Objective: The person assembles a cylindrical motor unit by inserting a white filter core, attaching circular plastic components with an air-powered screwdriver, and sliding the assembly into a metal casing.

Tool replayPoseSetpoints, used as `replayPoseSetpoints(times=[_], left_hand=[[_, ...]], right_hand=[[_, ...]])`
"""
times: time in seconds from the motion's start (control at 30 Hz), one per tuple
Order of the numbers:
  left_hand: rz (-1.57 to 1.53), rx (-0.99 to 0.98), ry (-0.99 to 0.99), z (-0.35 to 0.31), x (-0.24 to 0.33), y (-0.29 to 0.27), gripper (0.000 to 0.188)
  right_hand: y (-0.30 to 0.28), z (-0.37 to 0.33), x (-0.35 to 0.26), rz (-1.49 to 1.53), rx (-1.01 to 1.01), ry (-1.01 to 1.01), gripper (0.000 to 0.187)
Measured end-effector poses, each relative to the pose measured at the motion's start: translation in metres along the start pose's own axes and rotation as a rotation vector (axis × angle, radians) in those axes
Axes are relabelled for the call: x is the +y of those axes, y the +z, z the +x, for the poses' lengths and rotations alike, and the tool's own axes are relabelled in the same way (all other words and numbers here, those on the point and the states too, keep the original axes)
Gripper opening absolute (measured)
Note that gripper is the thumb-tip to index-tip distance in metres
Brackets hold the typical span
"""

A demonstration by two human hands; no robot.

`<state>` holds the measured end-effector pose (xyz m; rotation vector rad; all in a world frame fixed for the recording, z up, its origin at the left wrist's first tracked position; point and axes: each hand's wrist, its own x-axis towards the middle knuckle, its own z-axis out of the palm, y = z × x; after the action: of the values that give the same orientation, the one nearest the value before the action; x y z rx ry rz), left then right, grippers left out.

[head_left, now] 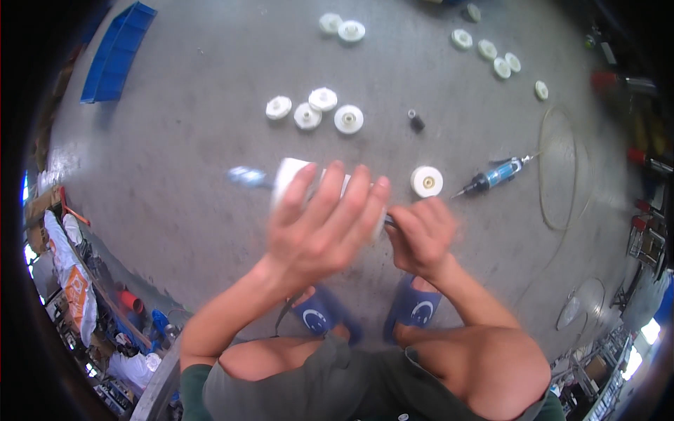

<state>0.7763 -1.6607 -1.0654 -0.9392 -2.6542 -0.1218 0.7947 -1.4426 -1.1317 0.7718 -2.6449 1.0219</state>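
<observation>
My left hand is wrapped over a white plastic piece, blurred and mostly hidden by the fingers. The fingers of my right hand are pinched at the piece's right side, on a thin dark metal part that shows only in a short stretch. Left of the white piece is a blurred blue-and-clear object, like a tool handle; I cannot tell whether it is joined to the piece. Just beyond my right hand, a round white wheel with a brass-coloured centre lies on the floor.
A blue air tool with a pointed tip lies to the right, by a thin looped hose. Several white wheels lie farther off. Beyond my hands is a small black cylinder. A blue bin stands far left.
</observation>
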Motion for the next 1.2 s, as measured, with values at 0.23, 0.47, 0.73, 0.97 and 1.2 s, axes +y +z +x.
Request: replayPoseSetpoints(times=[0.23, 0.47, 0.73, 0.97, 1.2], left_hand=[[-0.277, -0.188, -0.079, -0.046, -0.011, 0.147, 0.093], [-0.290, -0.158, 0.020, -0.007, -0.044, 0.087, 0.054], [-0.212, -0.338, -0.115, -0.059, -0.003, 0.106, 0.094], [-0.164, -0.401, 0.007, -0.057, -0.027, 0.132, 0.089], [-0.168, -0.460, -0.055, -0.034, -0.040, 0.109, 0.091]], right_hand=[[0.101, -0.053, 0.046, -0.129, -0.149, 0.216, 0.022], [0.062, 0.001, 0.038, 0.067, -0.045, 0.020, 0.019], [0.066, -0.043, 0.027, -0.141, -0.106, 0.042, 0.016], [0.092, -0.047, 0.031, -0.012, -0.134, 0.232, 0.018], [0.083, -0.014, 0.021, 0.082, -0.211, 0.323, 0.064]])
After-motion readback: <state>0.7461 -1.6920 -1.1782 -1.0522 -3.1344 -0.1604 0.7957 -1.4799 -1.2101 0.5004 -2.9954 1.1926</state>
